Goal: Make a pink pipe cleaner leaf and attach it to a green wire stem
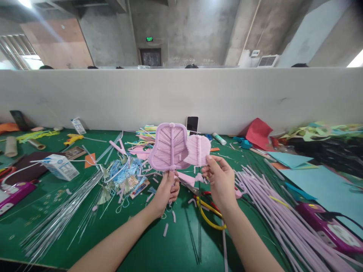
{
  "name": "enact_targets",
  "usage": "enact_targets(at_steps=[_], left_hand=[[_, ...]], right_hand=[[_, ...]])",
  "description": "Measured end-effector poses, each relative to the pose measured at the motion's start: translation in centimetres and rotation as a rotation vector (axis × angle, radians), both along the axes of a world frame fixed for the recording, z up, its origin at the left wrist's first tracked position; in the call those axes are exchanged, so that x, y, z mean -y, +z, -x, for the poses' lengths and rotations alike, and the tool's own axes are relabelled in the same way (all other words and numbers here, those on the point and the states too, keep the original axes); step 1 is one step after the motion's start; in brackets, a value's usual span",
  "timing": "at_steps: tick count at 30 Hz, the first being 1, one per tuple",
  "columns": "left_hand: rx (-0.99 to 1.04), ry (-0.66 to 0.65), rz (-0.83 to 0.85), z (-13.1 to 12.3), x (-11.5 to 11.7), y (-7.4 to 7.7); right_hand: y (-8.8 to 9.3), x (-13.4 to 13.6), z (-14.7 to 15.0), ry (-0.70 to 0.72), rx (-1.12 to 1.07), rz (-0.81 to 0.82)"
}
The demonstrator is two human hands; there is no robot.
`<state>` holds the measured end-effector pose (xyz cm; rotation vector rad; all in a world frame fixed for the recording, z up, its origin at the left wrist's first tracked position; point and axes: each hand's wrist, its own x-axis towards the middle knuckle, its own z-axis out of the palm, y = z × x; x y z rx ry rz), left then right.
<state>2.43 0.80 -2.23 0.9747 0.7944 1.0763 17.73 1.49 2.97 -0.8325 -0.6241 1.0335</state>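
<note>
My left hand (167, 189) is closed around the lower end of a lilac pipe-cleaner fan (162, 145), held upright with its ribbed face towards me. A thick rim and a central rib run round and down it. In my right hand (219, 175), a smaller lilac pipe-cleaner panel (200, 149) with a ragged left edge is pinched at its lower right corner. The panel is beside the fan's right edge and seems to overlap it slightly; whether they touch I cannot tell. Below my hands lie yellow-handled scissors (211, 215) and thin dark wires (199, 226).
Lilac pipe cleaners (272, 211) lie in a bundle at right, near a purple power strip (326, 226). Silver wires (65, 211), blue tassels (124, 170) and a drink carton (61, 167) are at left. A phone (192, 124) leans against the white partition (136, 98).
</note>
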Motion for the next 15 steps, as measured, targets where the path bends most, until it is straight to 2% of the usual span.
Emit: enact_targets(at_steps=[15], left_hand=[[-0.064,0.073,-0.114,1.1,-1.0,-0.1]], right_hand=[[0.2,0.0,-0.9,-0.058,-0.061,0.001]])
